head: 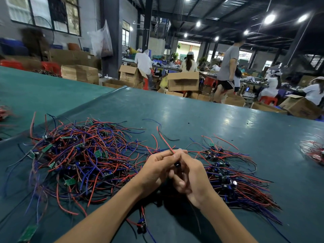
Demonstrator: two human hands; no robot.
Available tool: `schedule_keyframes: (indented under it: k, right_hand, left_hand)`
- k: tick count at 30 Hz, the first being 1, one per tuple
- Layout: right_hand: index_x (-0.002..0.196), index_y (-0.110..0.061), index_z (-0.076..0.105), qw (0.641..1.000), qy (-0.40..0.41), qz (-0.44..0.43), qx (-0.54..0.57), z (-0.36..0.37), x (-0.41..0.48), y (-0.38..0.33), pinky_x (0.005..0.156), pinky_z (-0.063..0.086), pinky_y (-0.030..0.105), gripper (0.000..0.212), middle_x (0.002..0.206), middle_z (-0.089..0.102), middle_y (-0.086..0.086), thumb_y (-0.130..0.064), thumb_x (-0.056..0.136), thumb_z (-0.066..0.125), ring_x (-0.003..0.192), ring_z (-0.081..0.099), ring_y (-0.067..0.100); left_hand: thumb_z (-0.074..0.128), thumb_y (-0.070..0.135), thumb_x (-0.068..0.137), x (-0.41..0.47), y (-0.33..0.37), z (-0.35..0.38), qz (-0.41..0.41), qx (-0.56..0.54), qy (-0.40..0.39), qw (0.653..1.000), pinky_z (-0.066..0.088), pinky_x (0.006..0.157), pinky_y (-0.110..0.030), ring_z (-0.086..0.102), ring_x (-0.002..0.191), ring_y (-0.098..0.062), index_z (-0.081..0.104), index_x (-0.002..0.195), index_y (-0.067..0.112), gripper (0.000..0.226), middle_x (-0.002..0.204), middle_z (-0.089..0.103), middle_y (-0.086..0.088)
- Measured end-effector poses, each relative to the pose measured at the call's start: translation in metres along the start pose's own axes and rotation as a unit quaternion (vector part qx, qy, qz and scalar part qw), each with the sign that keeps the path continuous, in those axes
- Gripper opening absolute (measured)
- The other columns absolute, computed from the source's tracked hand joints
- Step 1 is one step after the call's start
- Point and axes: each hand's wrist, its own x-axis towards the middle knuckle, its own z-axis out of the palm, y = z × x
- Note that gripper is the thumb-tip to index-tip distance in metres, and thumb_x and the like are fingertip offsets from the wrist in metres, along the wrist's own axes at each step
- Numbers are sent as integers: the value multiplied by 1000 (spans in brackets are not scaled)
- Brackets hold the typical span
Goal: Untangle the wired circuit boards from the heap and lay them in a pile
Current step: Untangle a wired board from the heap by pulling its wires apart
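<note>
Both curled, your left hand [156, 171] and right hand [192, 179] pinch one wired board [176, 164]; heap [78, 155] at nine o'clock, pile [233, 178] at three. Likely light, snag-prone: hold the board.

The left hand [157, 170] and right hand [192, 178] are bare, and both forearms are bare too.

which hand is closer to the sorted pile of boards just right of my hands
Right. The right hand sits just beside the sorted pile; the left hand is beyond it, towards the tangled heap. Both grip the same wires.
</note>
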Motion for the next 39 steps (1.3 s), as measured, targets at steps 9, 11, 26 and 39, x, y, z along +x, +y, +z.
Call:
schedule_keyframes:
  k: [9, 11, 26, 39]
  right_hand:
    - [117, 2, 65, 992, -58, 33, 110, -6, 4, -6, 33, 24, 13, 47, 66, 54, 10, -22, 79, 52, 41, 37, 9]
    - [108, -5, 72, 994, -60, 42, 86, -4, 4, -7, 32, 26, 14, 40, 70, 59, 14, -20, 76, 53, 44, 44, 12]
    - [94, 1, 70, 998, 3, -7, 59, 2, 1, -7, 34, 36, 19, 25, 74, 66, 14, -23, 88, 69, 52, 56, 14]
    - [71, -10, 72, 1000, -15, -13, 10, 1, -2, -5, 30, 33, 20, 23, 67, 59, 12, -28, 86, 70, 46, 52, 15]
  left_hand:
    - [67, 10, 86, 3, -4, -10, 9, -19, -28, 999, 58, 71, -37, 69, 71, -25, 66, 119, -2, 36, 96, 73, -14]
    - [70, 15, 85, 5, -5, -14, 20, 18, 4, 1000, 54, 59, -34, 63, 55, -20, 71, 111, 1, 29, 79, 72, -9]
    - [54, 34, 101, 11, -8, -18, -10, -27, -11, 1000, 56, 56, -37, 50, 56, -18, 63, 116, -12, 50, 66, 36, -6]
    - [60, 41, 88, 9, -1, -18, -41, -58, 41, 997, 54, 54, -34, 60, 55, -22, 64, 114, -5, 53, 85, 71, -16]
